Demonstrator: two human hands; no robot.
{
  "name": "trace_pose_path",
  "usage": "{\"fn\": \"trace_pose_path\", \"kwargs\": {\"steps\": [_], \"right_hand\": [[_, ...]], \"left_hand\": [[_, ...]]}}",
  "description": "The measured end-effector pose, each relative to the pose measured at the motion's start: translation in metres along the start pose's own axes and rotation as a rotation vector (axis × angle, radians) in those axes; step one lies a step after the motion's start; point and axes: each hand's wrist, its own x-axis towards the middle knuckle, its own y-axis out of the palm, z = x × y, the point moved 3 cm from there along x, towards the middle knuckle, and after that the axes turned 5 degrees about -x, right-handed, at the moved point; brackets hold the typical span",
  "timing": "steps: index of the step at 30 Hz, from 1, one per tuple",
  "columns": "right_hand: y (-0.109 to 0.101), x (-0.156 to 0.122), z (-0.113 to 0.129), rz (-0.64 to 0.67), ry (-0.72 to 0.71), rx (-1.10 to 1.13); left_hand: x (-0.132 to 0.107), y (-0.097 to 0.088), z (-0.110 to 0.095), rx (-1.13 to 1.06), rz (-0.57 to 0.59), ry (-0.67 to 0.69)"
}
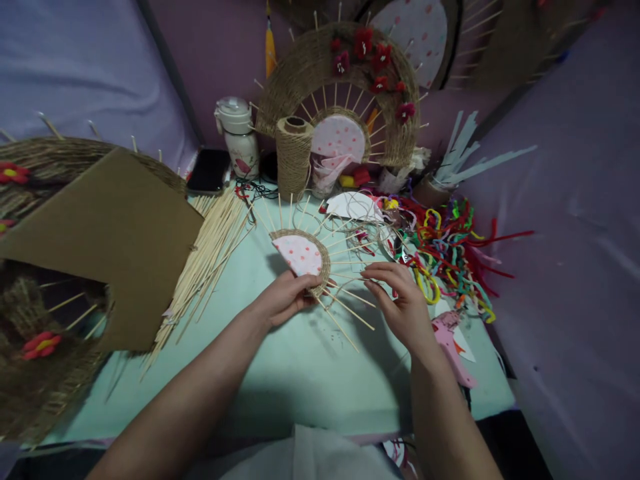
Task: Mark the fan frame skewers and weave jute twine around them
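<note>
My left hand (pixel 286 298) grips the lower edge of a small half-round piece (pixel 301 255), pink with dots, rimmed with woven jute and bristling with thin wooden sticks. My right hand (pixel 400 297) is just right of it, fingers curled among the sticks (pixel 350 308) and pinching a thin jute strand that is hard to make out. The piece lies on a pale green table (pixel 300 373).
A jute spool (pixel 293 157), a white flask (pixel 239 137) and a finished jute arch with red flowers (pixel 345 73) stand at the back. Loose sticks (pixel 210 260) and a cardboard sheet (pixel 110 240) lie left. Coloured pipe cleaners (pixel 450 253) pile up on the right.
</note>
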Motion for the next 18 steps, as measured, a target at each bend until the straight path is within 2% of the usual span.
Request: {"fn": "trace_pose_path", "kwargs": {"steps": [4, 14, 18], "right_hand": [[-0.003, -0.003, 0.002, -0.035, -0.007, -0.018], [-0.01, -0.014, 0.005, 0.073, -0.034, -0.178], [-0.013, -0.019, 0.003, 0.04, -0.006, -0.172]], "left_hand": [[-0.001, 0.002, 0.0, -0.021, 0.019, -0.031], [-0.001, 0.001, -0.001, 0.025, 0.053, 0.002], [0.0, -0.001, -0.001, 0.072, 0.081, 0.03]]}}
